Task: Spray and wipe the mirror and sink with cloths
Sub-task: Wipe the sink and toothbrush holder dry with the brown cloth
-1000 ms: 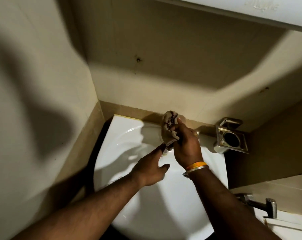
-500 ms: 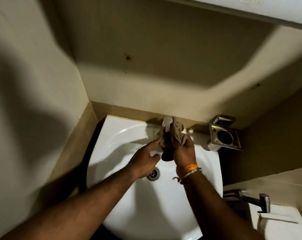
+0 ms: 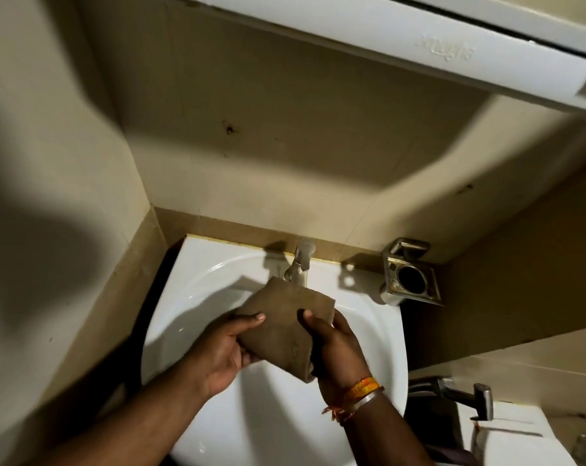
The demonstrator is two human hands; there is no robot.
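Note:
A brown cloth (image 3: 281, 317) is spread flat between both hands over the white sink (image 3: 190, 297). My left hand (image 3: 224, 351) grips the cloth's left edge, thumb on top. My right hand (image 3: 335, 344), with an orange band and a metal bangle at the wrist, grips its right edge. The cloth's far corner lies just in front of the tap (image 3: 300, 264) at the sink's back rim. The drain is hidden under the cloth and hands. The white lower edge of the mirror cabinet (image 3: 402, 38) runs across the top.
A metal holder (image 3: 411, 280) is fixed to the wall right of the tap. A metal hand sprayer (image 3: 469, 396) and a white toilet tank (image 3: 520, 445) sit at lower right. Beige tiled walls close in on the left and behind the sink.
The cloth was bunched around the tap in my right hand; now it is off the tap, opened out flat and held by both hands over the basin.

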